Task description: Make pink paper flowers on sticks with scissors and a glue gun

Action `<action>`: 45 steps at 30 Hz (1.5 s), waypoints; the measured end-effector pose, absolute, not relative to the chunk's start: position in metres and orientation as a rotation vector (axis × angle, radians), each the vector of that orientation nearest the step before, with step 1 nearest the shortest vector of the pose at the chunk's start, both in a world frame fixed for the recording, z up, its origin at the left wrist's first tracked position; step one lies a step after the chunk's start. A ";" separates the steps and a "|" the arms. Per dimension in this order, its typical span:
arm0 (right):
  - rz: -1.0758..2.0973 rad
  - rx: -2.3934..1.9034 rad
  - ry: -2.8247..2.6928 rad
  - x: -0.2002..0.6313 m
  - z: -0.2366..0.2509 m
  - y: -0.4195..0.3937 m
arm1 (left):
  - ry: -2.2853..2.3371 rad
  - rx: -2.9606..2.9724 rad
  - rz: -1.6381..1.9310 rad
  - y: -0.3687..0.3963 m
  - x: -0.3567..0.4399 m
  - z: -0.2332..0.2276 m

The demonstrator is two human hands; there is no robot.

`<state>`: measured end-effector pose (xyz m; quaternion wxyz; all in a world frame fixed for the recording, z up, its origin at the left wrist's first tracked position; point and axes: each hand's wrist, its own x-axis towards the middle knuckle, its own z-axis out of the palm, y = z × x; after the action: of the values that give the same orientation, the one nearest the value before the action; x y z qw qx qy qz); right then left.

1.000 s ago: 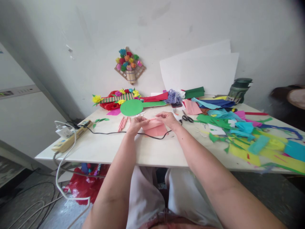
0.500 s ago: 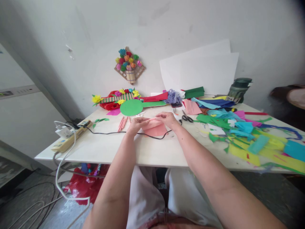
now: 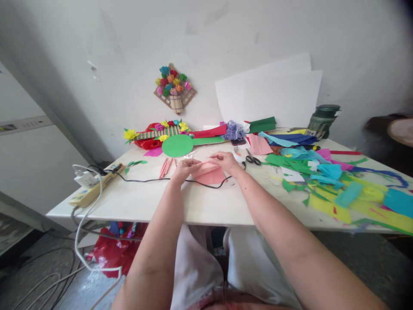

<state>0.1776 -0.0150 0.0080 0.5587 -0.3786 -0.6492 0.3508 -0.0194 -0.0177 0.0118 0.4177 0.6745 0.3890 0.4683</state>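
Both my hands hold a piece of pink paper (image 3: 210, 174) just above the white table (image 3: 206, 202). My left hand (image 3: 185, 168) pinches its left upper edge. My right hand (image 3: 227, 161) pinches the right upper edge, and the top strip looks folded or rolled between my fingers. A black cable (image 3: 151, 180) runs under the paper. Several pink paper sticks (image 3: 166, 167) lie just left of my left hand. Black scissors (image 3: 252, 159) rest to the right of my right hand.
A green paper disc (image 3: 177, 145) and a paper-flower piece (image 3: 158, 132) lie at the back. Coloured paper scraps (image 3: 335, 181) cover the table's right side. A power strip (image 3: 93, 187) sits at the left edge. White sheets (image 3: 274, 99) lean on the wall beside a dark green jar (image 3: 324, 119).
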 end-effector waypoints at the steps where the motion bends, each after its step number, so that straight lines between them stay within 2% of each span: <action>1: 0.827 -0.892 -1.534 0.178 0.008 -0.014 | 0.977 1.691 1.175 -0.017 -0.020 0.011; 12: 0.890 -0.861 -1.494 0.182 0.010 -0.013 | 0.955 1.642 1.205 -0.017 -0.022 0.015; 19: 0.806 -0.896 -1.334 0.193 0.021 -0.016 | 0.958 1.581 1.250 -0.017 -0.022 0.015; 24: 0.844 -0.873 -1.504 0.190 0.019 -0.020 | 0.964 1.603 1.226 -0.015 -0.022 0.013; 28: 0.759 -1.003 -1.632 0.185 0.013 -0.020 | 0.964 1.635 1.201 -0.015 -0.021 0.012; 45: 0.795 -1.074 -1.489 0.180 0.009 -0.014 | 0.929 1.586 1.207 -0.016 -0.021 0.012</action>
<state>0.1802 -0.0140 0.0095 0.5398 -0.4519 -0.6264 0.3346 -0.0207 -0.0163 0.0120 0.4541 0.6427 0.3763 0.4889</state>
